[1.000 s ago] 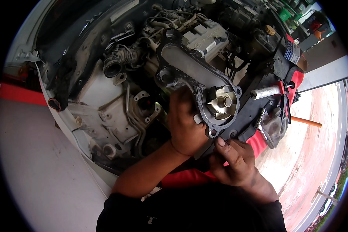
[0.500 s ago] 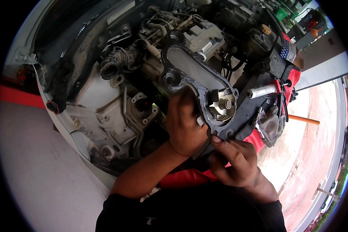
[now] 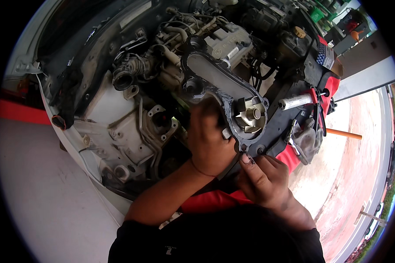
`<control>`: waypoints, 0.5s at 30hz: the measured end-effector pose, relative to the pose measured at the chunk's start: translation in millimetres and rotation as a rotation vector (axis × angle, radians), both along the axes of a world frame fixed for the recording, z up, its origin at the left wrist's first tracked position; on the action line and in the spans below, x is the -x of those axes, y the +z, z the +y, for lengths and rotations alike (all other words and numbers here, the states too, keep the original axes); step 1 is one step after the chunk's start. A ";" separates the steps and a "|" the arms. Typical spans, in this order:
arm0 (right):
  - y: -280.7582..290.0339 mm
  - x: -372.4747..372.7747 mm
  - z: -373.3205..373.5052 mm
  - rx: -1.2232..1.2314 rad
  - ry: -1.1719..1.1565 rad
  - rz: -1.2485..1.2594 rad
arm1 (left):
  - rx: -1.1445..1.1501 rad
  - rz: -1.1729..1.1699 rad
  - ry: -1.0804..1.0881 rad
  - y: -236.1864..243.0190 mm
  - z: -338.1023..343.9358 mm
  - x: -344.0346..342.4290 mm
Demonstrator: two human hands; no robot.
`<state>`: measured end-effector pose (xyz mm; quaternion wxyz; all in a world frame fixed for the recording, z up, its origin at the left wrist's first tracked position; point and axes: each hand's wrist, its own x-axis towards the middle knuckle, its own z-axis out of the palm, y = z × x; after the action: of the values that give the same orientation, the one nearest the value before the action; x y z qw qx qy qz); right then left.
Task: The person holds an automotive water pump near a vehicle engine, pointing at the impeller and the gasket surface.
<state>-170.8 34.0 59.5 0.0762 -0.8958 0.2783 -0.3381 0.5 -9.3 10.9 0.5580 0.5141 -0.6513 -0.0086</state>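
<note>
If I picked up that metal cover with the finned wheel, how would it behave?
The metal cover would probably feel stiff, its body looking like one rigid casting. It may be heavier toward the finned wheel, where metal is bulkier. The dark paste smeared on it could make it slippery.

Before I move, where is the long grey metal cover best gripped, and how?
I'd pinch the long grey metal cover by the outer wall of its rounded lower end, beside the finned metal impeller, coming from the right: that side looks free, the left hand holds the opposite edge, and dark smears mark the rim.
</note>
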 end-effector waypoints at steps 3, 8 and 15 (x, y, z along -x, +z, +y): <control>-4.4 1.7 4.1 0.013 -0.027 -0.085 | 0.003 0.044 0.002 0.9 0.4 1.5; -6.7 -9.5 3.5 -0.282 0.099 -0.331 | -0.004 0.075 0.012 1.1 1.3 1.3; -22.4 -22.1 -3.9 -0.109 0.015 -0.233 | -0.039 -0.040 0.051 -4.0 -0.2 -5.3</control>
<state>-148.7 30.0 37.1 0.1590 -0.8470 0.2788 -0.4238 5.8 -9.5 6.9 0.5348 0.5413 -0.6488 0.0032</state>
